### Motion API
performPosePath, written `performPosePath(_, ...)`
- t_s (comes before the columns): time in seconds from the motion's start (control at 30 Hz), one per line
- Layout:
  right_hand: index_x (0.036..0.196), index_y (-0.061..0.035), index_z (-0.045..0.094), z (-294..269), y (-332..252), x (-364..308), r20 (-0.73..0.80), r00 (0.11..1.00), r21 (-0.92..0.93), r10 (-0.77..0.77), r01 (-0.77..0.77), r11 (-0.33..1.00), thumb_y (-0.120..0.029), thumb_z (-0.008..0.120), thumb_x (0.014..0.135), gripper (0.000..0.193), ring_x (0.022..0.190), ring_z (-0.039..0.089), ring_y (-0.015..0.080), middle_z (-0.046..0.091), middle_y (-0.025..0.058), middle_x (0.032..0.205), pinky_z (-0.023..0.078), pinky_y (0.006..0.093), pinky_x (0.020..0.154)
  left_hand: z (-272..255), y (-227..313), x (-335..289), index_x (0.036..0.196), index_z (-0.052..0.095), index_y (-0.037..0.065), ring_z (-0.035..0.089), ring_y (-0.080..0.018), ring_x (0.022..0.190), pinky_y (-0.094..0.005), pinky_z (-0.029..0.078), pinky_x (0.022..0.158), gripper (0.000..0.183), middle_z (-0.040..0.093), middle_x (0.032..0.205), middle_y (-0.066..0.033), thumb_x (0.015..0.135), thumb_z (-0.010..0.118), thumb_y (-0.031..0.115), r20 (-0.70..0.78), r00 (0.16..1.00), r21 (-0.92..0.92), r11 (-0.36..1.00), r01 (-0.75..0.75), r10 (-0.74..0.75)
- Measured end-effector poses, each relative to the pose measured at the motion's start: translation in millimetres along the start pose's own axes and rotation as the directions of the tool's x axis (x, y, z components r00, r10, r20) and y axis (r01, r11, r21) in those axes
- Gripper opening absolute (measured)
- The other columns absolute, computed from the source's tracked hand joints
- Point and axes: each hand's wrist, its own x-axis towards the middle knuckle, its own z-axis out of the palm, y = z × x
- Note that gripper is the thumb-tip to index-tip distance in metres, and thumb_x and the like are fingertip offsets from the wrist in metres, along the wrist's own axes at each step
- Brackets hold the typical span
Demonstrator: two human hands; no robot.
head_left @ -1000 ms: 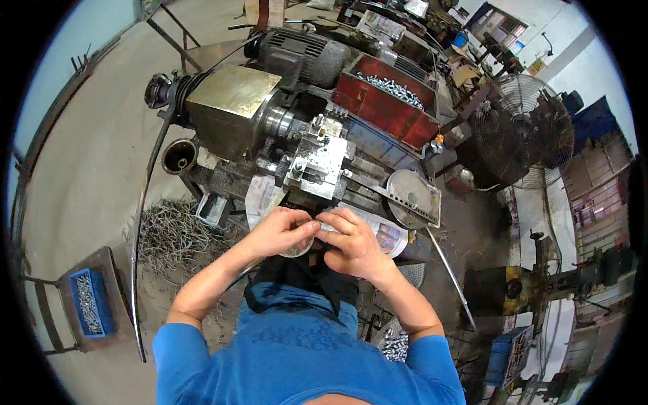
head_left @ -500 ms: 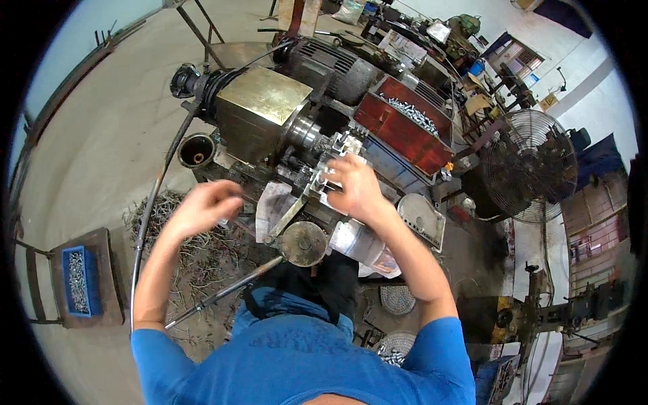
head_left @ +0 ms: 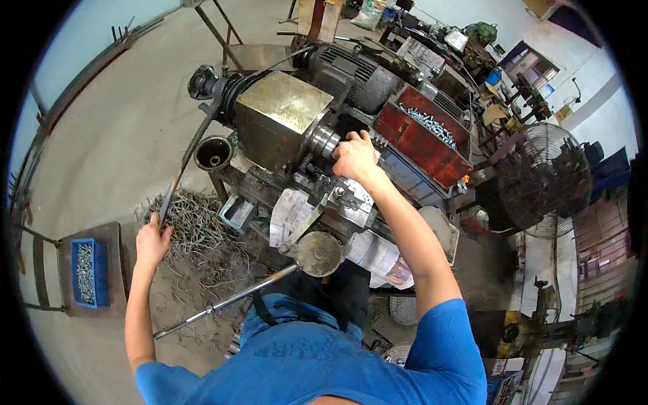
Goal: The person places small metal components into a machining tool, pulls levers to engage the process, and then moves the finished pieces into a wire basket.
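My left hand (head_left: pixel 152 241) is out to the left, closed around the lower end of a long dark lever (head_left: pixel 183 169) that runs up to the machine's left end. My right hand (head_left: pixel 354 156) reaches forward to the steel chuck (head_left: pixel 322 140) of the brass-coloured machine head (head_left: pixel 280 111). Its fingers curl against the chuck, and whatever they hold is hidden. A long steel rod (head_left: pixel 223 304) with a round disc end (head_left: pixel 317 253) lies across in front of my lap, with neither hand on it.
A red tray of metal parts (head_left: pixel 422 135) sits behind the machine, beside a grey motor (head_left: pixel 358 74). Metal shavings (head_left: pixel 199 226) are heaped on the floor at left. A blue bin of small parts (head_left: pixel 88 270) rests on a stool, and a caged fan (head_left: pixel 547 182) stands at right.
Both hands were together at the machine's front. My left hand swung out left and took the lever; my right hand went forward to the chuck.
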Motion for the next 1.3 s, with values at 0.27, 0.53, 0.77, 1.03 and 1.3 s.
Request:
performPosePath(0.27, 0.074, -0.0195, 0.073, 5.1, 8.3, -11.7, -0.117, 0.992, 0.074, -0.057, 0.066, 0.995, -0.022, 0.061, 0.055, 0.023, 0.096, 0.054, 0.0236, 0.066, 0.0038, 0.077, 0.032, 0.0423, 0.094, -6.2, 2.1, 14.9, 0.099, 0.052, 0.005, 0.061, -0.0388, 0.069, -0.0492, 0.048, 0.062, 0.029, 0.06, 0.07, -0.0206, 0.077, 0.06, 0.022, -0.013, 1.0, 0.172, 0.985, 0.025, -0.023)
performPosePath(0.53, 0.081, -0.0165, 0.072, -7.0, -0.7, -11.0, -0.011, 1.0, 0.067, -0.011, 0.012, 0.998, -0.02, 0.063, 0.052, 0.03, 0.105, 0.051, 0.0223, 0.066, -0.0017, 0.092, 0.028, 0.0459, 0.1, -26.8, -146.2, 122.2, 0.086, 0.055, 0.007, 0.063, -0.0326, 0.071, -0.0436, 0.05, 0.063, 0.012, 0.063, 0.074, -0.0148, 0.075, 0.053, 0.009, -0.12, 0.993, 0.545, 0.837, 0.046, 0.024)
performPosePath(0.77, 0.093, -0.0136, 0.068, -29.1, 5.9, -56.2, -0.291, 0.957, 0.233, -0.006, 0.077, 0.969, -0.019, 0.063, 0.053, 0.04, 0.11, 0.049, 0.0269, 0.059, 0.0071, 0.112, 0.029, 0.0491, 0.1, 7.1, -125.9, 116.0, 0.105, 0.059, 0.004, 0.062, -0.0317, 0.083, -0.0384, 0.05, 0.071, 0.03, 0.064, 0.088, -0.015, 0.077, 0.061, 0.012, -0.441, 0.892, 0.032, 0.995, -0.1, 0.103)
performPosePath(1.03, 0.097, -0.0046, 0.066, -47.5, 65.5, -227.1, -0.099, 0.927, 0.391, 0.361, -0.297, 0.871, -0.012, 0.062, 0.053, 0.045, 0.107, 0.049, 0.0347, 0.054, 0.0166, 0.12, 0.042, 0.0399, 0.092, 206.8, 30.8, 89.6, 0.108, 0.058, 0.001, 0.06, -0.0386, 0.091, -0.0425, 0.048, 0.081, 0.052, 0.062, 0.098, -0.0231, 0.071, 0.069, 0.035, 0.332, 0.943, -0.273, 0.954, 0.127, -0.031)
performPosePath(1.3, 0.097, -0.005, 0.067, 2.5, 106.8, -412.4, 0.167, 0.64, 0.32, 0.75, -0.755, 0.573, -0.013, 0.06, 0.055, 0.043, 0.107, 0.053, 0.0339, 0.058, 0.0163, 0.115, 0.042, 0.0382, 0.094, 210.4, 65.0, 134.8, 0.103, 0.06, 0.015, 0.063, -0.0269, 0.087, -0.0409, 0.051, 0.07, 0.034, 0.065, 0.093, -0.0093, 0.069, 0.064, 0.02, 0.525, 0.796, 0.352, 0.775, -0.525, 0.301)
